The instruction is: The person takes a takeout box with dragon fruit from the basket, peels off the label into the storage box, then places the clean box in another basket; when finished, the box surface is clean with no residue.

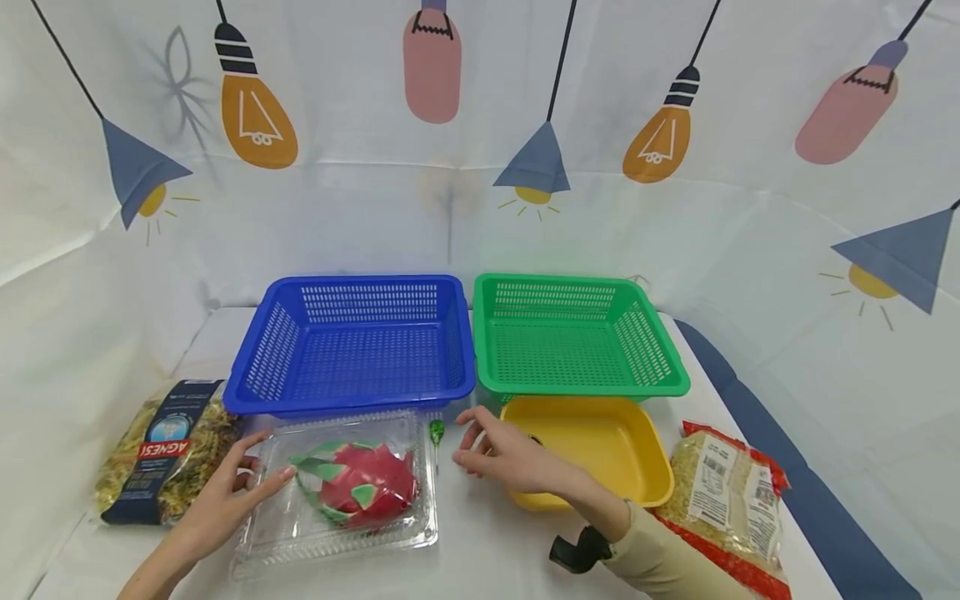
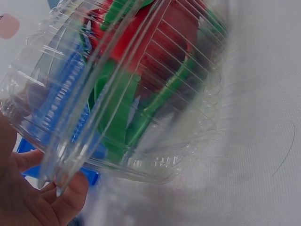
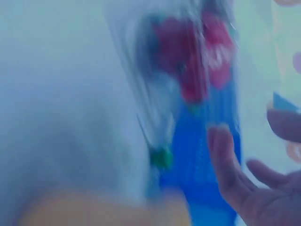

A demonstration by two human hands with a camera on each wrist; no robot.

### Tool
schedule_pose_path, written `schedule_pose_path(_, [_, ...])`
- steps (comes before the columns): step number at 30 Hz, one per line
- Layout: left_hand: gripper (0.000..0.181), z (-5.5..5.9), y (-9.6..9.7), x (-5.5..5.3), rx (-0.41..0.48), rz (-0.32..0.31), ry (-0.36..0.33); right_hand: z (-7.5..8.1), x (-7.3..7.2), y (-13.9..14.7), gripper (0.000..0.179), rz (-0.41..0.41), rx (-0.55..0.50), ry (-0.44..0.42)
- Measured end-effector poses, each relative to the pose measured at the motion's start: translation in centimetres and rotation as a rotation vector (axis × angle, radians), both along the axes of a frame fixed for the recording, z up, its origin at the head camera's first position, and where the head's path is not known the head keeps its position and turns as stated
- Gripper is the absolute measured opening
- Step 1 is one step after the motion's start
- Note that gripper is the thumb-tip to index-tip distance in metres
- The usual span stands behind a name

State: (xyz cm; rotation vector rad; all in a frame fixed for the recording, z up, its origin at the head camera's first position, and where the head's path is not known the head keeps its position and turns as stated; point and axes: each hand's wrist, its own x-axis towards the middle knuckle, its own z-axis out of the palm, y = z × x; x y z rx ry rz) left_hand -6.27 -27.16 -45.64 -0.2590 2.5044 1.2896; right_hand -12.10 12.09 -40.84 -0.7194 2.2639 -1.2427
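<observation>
A clear plastic clamshell container lies on the table with a red dragon fruit with green leaf tips inside it. My left hand pinches the container's left edge between thumb and fingers, which the left wrist view shows close up at the rim. To the right of the container, my right hand hovers with loosely bent fingers and nothing in them. Between the container and that hand lies a small thin stick with a green head; its kind is unclear. The right wrist view is blurred.
A blue basket and a green basket stand side by side at the back. Below the green one is a yellow tub, partly behind my right hand. Bags of pasta and of pale grains lie left and right.
</observation>
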Motion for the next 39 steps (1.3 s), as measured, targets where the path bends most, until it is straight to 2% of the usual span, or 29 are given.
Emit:
schedule_pose_path(4, [0.083, 0.1, 0.0, 0.0, 0.007, 0.004, -0.005, -1.4, 0.5, -2.6, 0.052, -0.045, -0.003, 0.066])
schedule_pose_path(9, [0.084, 0.1, 0.1, -0.1, 0.012, 0.006, -0.023, -2.5, 1.0, -5.0, 0.072, -0.096, 0.079, 0.064])
schedule_pose_path(12, [0.084, 0.0, 0.1, -0.1, 0.013, 0.010, -0.029, -3.0, 1.3, -6.0, 0.078, -0.117, 0.119, 0.087])
schedule_pose_path(19, [0.083, -0.1, 0.1, 0.0, 0.014, 0.007, -0.020, -3.9, 1.9, -7.0, 0.077, -0.159, 0.067, 0.089])
schedule_pose_path(28, [0.074, -0.4, 0.3, 0.3, 0.011, -0.006, 0.091, -4.7, 2.1, -7.0, 0.074, -0.174, 0.024, 0.101])
schedule_pose_path(34, [0.071, -0.3, 0.3, 0.5, -0.033, -0.001, 0.137, -4.6, 2.2, -7.1, 0.074, -0.187, 0.006, 0.091])
schedule_pose_path(39, [0.073, 0.1, 0.3, 0.8, -0.052, 0.002, 0.141, -4.2, 2.7, -7.0, 0.074, -0.205, -0.017, 0.058])
